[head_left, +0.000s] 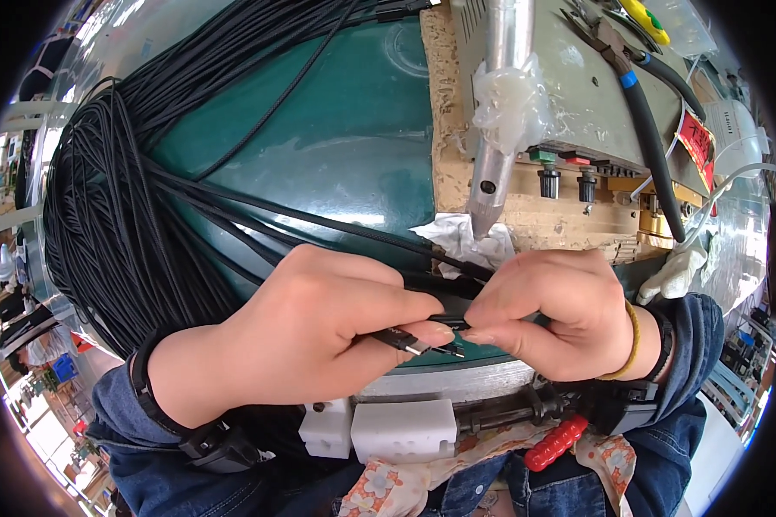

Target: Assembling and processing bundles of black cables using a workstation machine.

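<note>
My left hand point(310, 323) is closed, with black cable ends between thumb and fingers. A cable plug point(403, 339) with a black housing and a bare metal tip sticks out below its fingertips. Close beside it, my right hand point(560, 314) pinches a thin black cable end point(451, 321), and the fingertips of both hands almost meet. The fingers partly cover how the ends lie together. Braided black cables point(319, 222) run from my hands to a large looped bundle point(103, 215) at the left of the green table mat point(353, 129).
A metal rod point(502, 112) smeared with translucent glue points down at crumpled white tissue point(470, 246). Behind it stands a grey box point(569, 95) with knobs, pliers point(634, 103) lying on top. A white glove point(674, 274) lies right; white blocks point(403, 428) and a red handle point(556, 443) sit at the front edge.
</note>
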Available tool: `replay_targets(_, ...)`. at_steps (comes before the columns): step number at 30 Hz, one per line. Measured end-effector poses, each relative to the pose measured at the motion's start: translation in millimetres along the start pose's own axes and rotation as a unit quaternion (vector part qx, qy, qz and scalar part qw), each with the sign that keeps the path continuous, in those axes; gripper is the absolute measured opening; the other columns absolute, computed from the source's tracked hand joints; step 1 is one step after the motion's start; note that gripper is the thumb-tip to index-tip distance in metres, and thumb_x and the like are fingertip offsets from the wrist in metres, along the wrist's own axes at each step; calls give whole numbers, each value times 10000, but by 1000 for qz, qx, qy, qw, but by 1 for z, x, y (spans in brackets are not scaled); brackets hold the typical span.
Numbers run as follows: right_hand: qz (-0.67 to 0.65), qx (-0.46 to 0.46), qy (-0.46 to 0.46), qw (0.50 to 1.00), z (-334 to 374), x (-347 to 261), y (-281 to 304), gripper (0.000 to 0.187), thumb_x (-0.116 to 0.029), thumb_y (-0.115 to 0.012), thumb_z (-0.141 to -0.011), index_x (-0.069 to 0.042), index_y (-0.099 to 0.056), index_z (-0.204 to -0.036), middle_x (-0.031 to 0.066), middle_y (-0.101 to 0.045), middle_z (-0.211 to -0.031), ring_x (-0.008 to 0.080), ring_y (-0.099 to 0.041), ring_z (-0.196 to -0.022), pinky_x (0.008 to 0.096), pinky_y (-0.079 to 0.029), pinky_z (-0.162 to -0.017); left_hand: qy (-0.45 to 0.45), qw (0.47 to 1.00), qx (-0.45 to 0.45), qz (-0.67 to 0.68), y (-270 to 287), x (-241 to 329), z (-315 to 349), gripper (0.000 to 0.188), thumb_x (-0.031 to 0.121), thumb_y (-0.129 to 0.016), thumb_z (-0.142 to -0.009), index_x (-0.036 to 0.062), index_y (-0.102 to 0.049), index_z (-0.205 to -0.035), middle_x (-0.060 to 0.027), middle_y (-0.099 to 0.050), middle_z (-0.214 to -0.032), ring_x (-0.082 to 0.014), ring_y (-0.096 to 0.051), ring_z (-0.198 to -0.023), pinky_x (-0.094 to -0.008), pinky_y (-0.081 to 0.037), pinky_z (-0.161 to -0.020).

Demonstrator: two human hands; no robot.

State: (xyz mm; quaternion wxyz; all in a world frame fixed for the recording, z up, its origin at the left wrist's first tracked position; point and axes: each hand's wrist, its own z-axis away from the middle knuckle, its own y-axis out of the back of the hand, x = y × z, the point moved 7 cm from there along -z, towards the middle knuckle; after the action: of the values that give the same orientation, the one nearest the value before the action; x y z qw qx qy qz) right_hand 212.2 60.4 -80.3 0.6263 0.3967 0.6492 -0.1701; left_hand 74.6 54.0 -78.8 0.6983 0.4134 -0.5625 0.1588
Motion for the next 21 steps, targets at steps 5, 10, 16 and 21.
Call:
replay_targets(5,95,-23,64,993,-4,-9,4,163,-59,-728,-705,-46,-613,-819,73,-557,-726,253,-567,-633,336,-486,-572,-42,995,11,-92,7,-3,-2,157,58,-746,-699,24,-662,-828,-68,-567,-663,-213,-528,-526,-294,-397,-468)
replay_targets(10,151,-22,70,986,-4,-9,4,211,-94,-749,-681,-43,-610,-832,73,-522,-713,254,-537,-611,340,-480,-570,-129,975,19,-181,8,5,0,173,86,-757,-682,34,-671,-822,-64,-597,-735,-216,-545,-547,-298,-422,-480)
replay_targets(16,62,18,98,993,1,-11,0,201,-30,-717,-705,-7,-610,-874,94,-557,-745,261,-570,-634,338,-487,-572,-104,987,22,-118,-2,14,3,194,102,-761,-684,25,-668,-835,-72,-604,-750,-211,-568,-569,-290,-442,-483)
replay_targets(21,68,8,85,994,1,-7,-4,214,4,-727,-722,-10,-621,-908,89,-640,-784,251,-630,-673,310,-514,-600,-81,990,36,-114,-4,12,2,201,81,-755,-699,23,-666,-869,-82,-605,-747,-211,-582,-581,-285,-453,-481)
